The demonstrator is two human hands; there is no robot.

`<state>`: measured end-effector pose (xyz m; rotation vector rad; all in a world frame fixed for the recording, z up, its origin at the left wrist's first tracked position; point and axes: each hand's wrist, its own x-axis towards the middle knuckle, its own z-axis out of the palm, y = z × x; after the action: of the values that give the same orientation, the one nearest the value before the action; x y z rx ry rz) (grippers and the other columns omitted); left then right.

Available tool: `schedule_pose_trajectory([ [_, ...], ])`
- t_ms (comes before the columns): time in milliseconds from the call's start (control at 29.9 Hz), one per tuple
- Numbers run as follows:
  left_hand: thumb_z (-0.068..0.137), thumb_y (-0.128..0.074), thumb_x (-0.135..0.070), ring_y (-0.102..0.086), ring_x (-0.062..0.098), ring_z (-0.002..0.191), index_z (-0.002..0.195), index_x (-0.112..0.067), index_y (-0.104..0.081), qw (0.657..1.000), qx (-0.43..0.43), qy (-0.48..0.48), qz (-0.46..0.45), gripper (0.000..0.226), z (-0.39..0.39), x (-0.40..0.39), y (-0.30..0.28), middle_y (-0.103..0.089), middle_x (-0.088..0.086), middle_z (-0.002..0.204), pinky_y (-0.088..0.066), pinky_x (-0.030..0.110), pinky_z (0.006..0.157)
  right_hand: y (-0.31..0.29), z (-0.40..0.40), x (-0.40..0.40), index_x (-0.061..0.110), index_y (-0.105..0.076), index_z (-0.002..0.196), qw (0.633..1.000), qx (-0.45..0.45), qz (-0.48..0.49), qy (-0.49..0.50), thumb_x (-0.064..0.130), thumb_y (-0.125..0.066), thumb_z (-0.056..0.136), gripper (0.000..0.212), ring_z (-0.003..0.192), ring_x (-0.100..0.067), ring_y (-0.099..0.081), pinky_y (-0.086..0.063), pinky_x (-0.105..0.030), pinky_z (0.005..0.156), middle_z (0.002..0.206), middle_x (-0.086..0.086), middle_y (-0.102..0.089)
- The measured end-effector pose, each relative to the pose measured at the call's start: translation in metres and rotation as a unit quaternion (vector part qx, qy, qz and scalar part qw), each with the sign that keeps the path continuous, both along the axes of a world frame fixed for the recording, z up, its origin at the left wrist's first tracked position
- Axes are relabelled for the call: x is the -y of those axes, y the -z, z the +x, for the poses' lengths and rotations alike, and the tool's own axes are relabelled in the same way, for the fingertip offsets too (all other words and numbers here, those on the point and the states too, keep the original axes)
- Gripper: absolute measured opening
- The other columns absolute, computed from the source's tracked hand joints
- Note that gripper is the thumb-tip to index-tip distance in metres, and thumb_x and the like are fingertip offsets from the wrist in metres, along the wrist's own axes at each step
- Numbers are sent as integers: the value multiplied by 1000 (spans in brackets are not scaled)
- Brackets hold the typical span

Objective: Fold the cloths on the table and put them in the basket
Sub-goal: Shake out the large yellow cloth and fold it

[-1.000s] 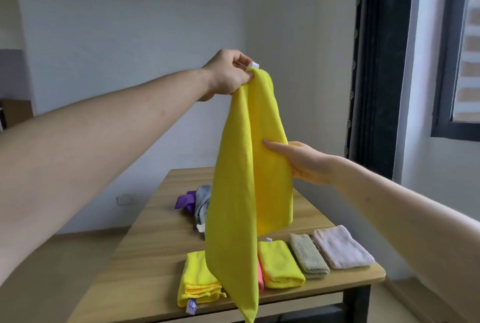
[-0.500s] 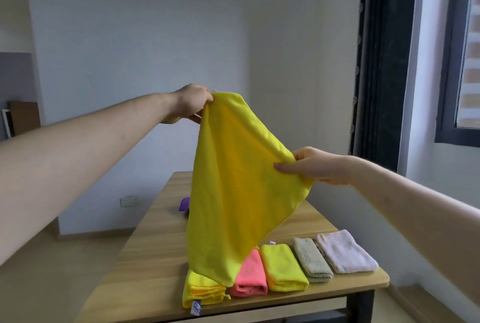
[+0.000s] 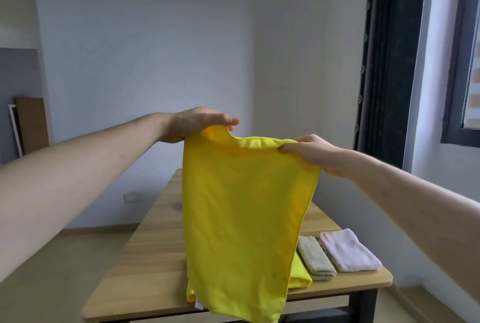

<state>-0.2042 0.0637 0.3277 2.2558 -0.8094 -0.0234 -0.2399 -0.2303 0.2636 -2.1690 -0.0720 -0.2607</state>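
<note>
standing in a pale-walled room with a dark curtain point(image 3: 387, 62) at right and a wooden table point(image 3: 145, 265) below. holding a yellow cloth point(image 3: 244, 218) up in the air above the table, hanging spread out; left hand point(image 3: 197, 123) gripping its top left corner with fingers extended over the edge, right hand point(image 3: 311, 151) pinching the top right corner. lying folded near the table's front edge: a yellow folded cloth point(image 3: 301, 273), partly hidden, a green folded cloth point(image 3: 314, 257) and a pink folded cloth point(image 3: 348, 250).

Both arms out; left hand point(image 3: 193, 123) & right hand point(image 3: 310, 151) pinching.
</note>
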Motion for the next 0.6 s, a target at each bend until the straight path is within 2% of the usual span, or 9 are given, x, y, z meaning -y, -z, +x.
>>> schedule_pose_trajectory([
  [33, 41, -72, -90, -73, 11, 94, 116, -22, -68, 1000, 8, 7, 20, 101, 3, -3, 1, -73, -4, 110, -58, 20, 71, 0, 0, 1, 23, -69, 110, 1000, 1, 4, 3, 46, -69, 91, 30, 97, -19, -72, -60, -37, 88, 107, 1, -73],
  [100, 39, -78, -87, -75, 18, 96, 118, -19, -68, 999, 9, 10, 52, 104, 5, -8, 3, -75, 0, 108, -60, 29, 76, -1, -1, 2, 23, -69, 107, 1000, 2, 14, 7, 43, -70, 91, 25, 97, -20, -72, -60, -38, 88, 107, 1, -73],
  [234, 78, -78, -51, -75, 23, 98, 110, -16, -73, 998, 16, -12, 59, 48, 10, -14, 8, -77, 1, 106, -61, 34, 83, -2, -2, 4, 21, -68, 101, 999, -10, 36, 18, 35, -65, 93, 16, 95, -23, -71, -59, -42, 92, 106, -6, -73],
  [301, 89, -72, -44, -75, 22, 92, 105, -14, -76, 999, 18, -39, 23, 34, 19, -18, 9, -78, 0, 101, -60, 33, 81, -3, 0, 5, 19, -66, 99, 999, -6, 34, 31, 31, -62, 94, 14, 94, -25, -69, -57, -46, 97, 106, -9, -71],
  [401, 94, -66, -47, -57, 16, 67, 90, -13, -75, 992, 75, -99, -16, 35, 28, -24, 7, -61, -3, 72, -45, 24, 55, -4, 5, 10, 21, -66, 99, 999, 16, 3, 45, 28, -64, 96, 8, 89, -17, -65, -59, -39, 87, 100, 0, -66],
  [435, 94, -66, -48, -50, 14, 64, 89, -11, -73, 988, 92, -120, -25, 38, 32, -26, 8, -54, -3, 68, -39, 24, 52, -4, 8, 12, 24, -67, 98, 998, 24, -15, 47, 30, -64, 96, 7, 90, -15, -64, -59, -37, 84, 101, 2, -65],
  [502, 94, -67, -48, -46, 14, 62, 94, -3, -73, 981, 104, -154, -55, 46, 40, -29, 7, -50, -2, 68, -36, 25, 54, -5, 13, 18, 29, -69, 90, 995, 47, -61, 56, 36, -66, 96, 10, 94, -16, -65, -58, -40, 88, 103, 1, -67],
  [535, 93, -68, -49, -52, 16, 63, 98, 0, -73, 978, 105, -164, -69, 50, 43, -32, 6, -57, 0, 70, -41, 26, 57, -6, 16, 21, 28, -71, 90, 993, 57, -84, 63, 40, -66, 96, 14, 97, -19, -66, -57, -41, 90, 104, -1, -69],
  [602, 83, -74, -59, -70, 24, 87, 103, -1, -74, 974, 113, -177, -89, 61, 50, -36, 6, -74, 7, 90, -54, 33, 79, -9, 23, 27, 23, -75, 94, 985, 75, -131, 84, 44, -65, 95, 23, 99, -24, -66, -56, -41, 90, 103, -5, -71],
])
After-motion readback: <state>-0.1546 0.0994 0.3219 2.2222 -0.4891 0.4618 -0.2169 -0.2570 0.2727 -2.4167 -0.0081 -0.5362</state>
